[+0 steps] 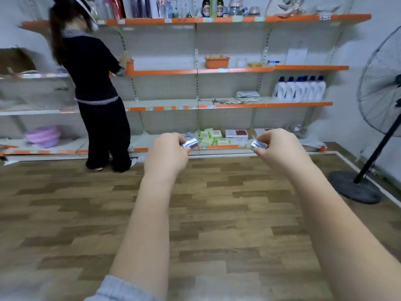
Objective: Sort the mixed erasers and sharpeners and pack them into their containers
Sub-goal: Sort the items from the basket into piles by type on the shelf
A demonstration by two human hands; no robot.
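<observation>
Two bare arms reach forward over a wood-pattern floor (65,213), each hand carrying one small wrapped block. Far left, a purple basin (43,135) sits on the lowest shelf, and a person in dark clothes (95,83) stands facing the orange-edged shelves (195,71), hands at an orange bin (130,65). Lower down, a grey sleeve (115,287) covers the left arm near the elbow. The left hand (167,153) has its fingers curled, pinching a small silvery block with a barcode (190,143) between thumb and fingertips; whether it is an eraser or a sharpener cannot be told. Behind it, on the bottom shelf, lie green-and-white packets (211,136). An orange tub (217,62) stands on the middle shelf above. The right hand (280,148) is likewise curled, gripping a second silvery block (259,145) at its fingertips, held apart from the first. White bottles with blue caps (300,89) line a shelf further right, and a black standing fan (382,105) fills the right edge.
</observation>
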